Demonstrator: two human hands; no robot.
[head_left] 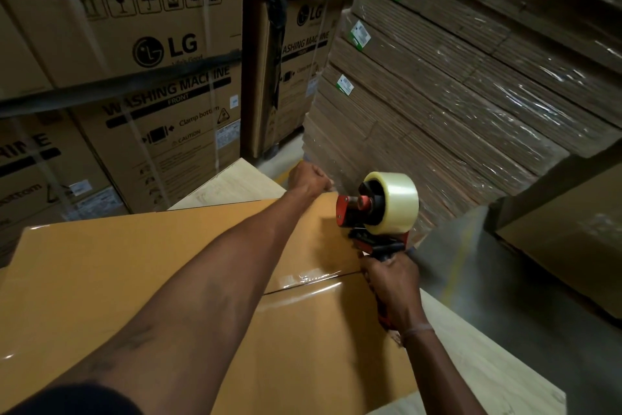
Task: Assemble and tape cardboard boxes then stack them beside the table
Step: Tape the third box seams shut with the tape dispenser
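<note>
A brown cardboard box lies on the pale wooden table, its two top flaps meeting at a seam with clear tape over it near the right edge. My left hand reaches across the box and is closed over its far right corner. My right hand grips the handle of a red and black tape dispenser carrying a roll of clear tape. The dispenser stands at the box's right edge, at the end of the seam.
Large LG washing machine cartons stand behind the table. A shrink-wrapped pallet of flat cardboard rises at the right. More brown cartons sit at the far right, with grey floor between them and the table.
</note>
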